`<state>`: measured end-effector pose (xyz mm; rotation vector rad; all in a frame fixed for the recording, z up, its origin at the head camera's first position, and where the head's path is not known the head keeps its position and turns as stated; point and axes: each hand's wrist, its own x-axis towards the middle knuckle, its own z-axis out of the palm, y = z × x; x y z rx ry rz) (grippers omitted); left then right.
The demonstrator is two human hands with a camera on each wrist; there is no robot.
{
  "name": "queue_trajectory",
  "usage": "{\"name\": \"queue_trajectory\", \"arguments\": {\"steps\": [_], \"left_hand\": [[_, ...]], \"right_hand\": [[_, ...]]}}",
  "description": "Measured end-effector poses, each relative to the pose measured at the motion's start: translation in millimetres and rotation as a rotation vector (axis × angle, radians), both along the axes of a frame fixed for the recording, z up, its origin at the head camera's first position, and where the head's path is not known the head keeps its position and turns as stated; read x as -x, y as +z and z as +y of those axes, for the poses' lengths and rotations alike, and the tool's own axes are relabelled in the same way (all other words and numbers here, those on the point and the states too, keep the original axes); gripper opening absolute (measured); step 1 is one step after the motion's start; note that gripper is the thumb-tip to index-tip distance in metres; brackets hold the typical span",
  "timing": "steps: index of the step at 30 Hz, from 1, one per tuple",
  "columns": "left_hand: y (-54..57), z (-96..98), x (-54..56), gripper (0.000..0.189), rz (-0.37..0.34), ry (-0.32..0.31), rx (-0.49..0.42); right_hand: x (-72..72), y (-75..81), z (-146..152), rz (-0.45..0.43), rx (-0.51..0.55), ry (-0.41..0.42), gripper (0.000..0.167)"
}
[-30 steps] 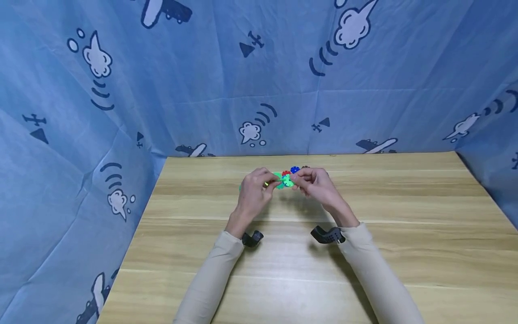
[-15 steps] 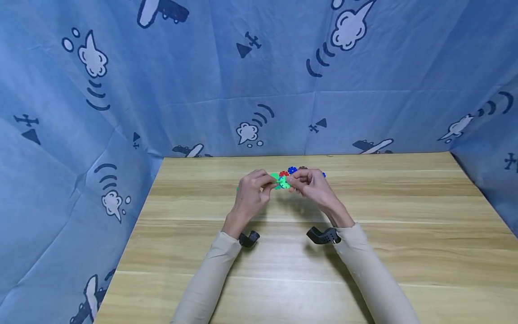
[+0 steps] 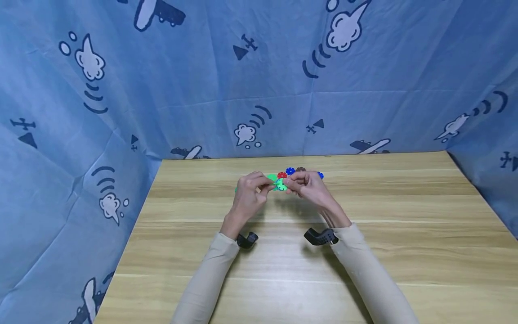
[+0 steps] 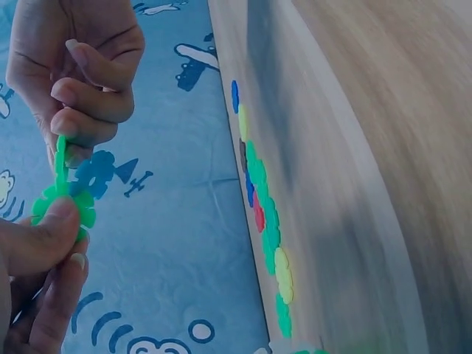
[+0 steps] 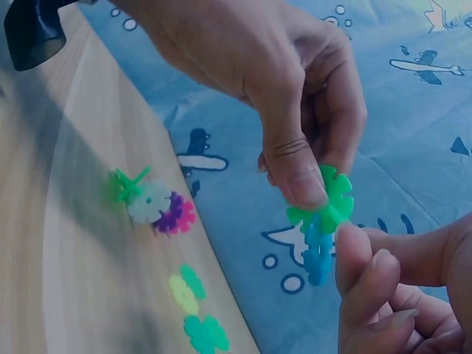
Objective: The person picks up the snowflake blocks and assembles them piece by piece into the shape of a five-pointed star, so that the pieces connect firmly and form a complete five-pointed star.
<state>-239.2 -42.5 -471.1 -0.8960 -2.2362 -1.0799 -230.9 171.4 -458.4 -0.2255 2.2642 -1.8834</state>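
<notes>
Pinches a green disc point(image 4: 87, 210) between thumb and curled fingers of the left hand point(image 3: 250, 193), and a second green disc point(image 3: 281, 185) likewise in the right hand point(image 3: 310, 186), both near the centre of the head view. Holds up a light blue disc point(image 4: 94, 175) against them, at the left of the left wrist view. Has a red disc point(image 3: 282, 175), a dark blue disc point(image 3: 290, 171) and a brown disc point(image 3: 301, 169) on the wooden surface point(image 3: 275, 279), just above the hands in the head view, and a bright cluster point(image 5: 150, 203) at the left of the right wrist view.
</notes>
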Motion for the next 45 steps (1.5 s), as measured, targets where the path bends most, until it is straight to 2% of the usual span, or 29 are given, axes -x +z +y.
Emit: {"name": "queue_trajectory", "arguments": {"steps": [6,12,17,22,27,30,34,38,41,45], "left_hand": [[0.9,-0.9,-0.8,0.004,-0.001,0.008,0.011],[1.5,-1.4,-2.3,0.004,-0.023,-0.027,0.057],[1.3,-2.3,-2.0,0.003,-0.063,-0.043,0.059],[5.2,-7.0,-0.5,0.004,-0.101,-0.022,0.049],[9.9,-12.7,2.5,0.011,-0.158,-0.001,0.108],[12.0,-17.1,4.0,0.015,-0.193,0.024,0.121],[15.7,-24.3,6.0,0.014,-0.268,0.087,0.109],[21.8,-35.0,5.9,0.013,-0.39,0.143,0.03],[21.3,-43.3,5.6,0.017,-0.516,0.136,-0.033],[12.5,-56.0,2.8,0.019,-0.671,0.12,-0.06]], "right_hand": [[-0.1,-0.6,-1,-0.002,0.004,-0.004,0.024],[0.0,-0.5,2,-0.027,0.0,0.036,0.025],[-0.9,-0.5,3,-0.046,-0.019,0.032,0.027],[-0.6,-1.2,-2,-0.013,-0.073,0.008,0.03],[-0.3,-4.7,-9,0.019,-0.092,-0.04,0.028],[0.0,-6.9,-11,0.035,-0.109,-0.037,0.028],[1.3,-9.6,-9,0.038,-0.142,-0.05,0.031],[5.4,-13.6,-2,0.03,-0.163,-0.072,0.035],[9.9,-18.9,5,0.027,-0.178,-0.09,0.033],[14.9,-26.0,15,0.027,-0.215,-0.102,0.029]]}}
